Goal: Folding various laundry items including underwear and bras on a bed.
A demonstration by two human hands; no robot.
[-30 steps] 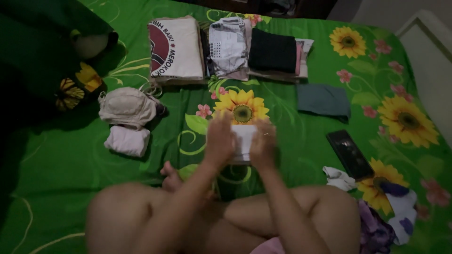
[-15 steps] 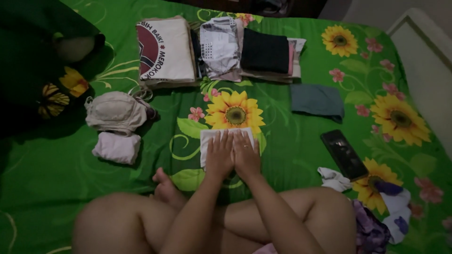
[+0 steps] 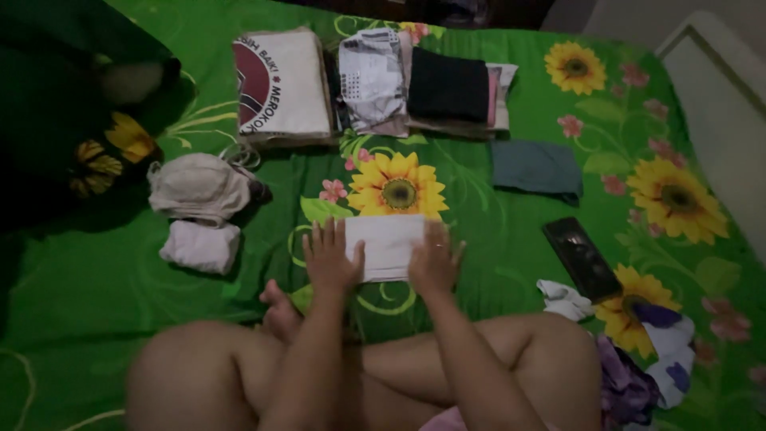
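Flat, both hands (image 3: 383, 263) pressing smooth white folded cloth (image 3: 387, 243).

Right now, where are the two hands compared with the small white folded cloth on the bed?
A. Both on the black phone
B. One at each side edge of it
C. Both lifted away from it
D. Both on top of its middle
B: the left hand lies at the left edge of the white folded cloth and the right hand at its right edge, so its middle is bare.

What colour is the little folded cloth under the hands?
White, plain with no pattern. The folded cloth shows best in the head view, lying flat on the green sunflower bedsheet.
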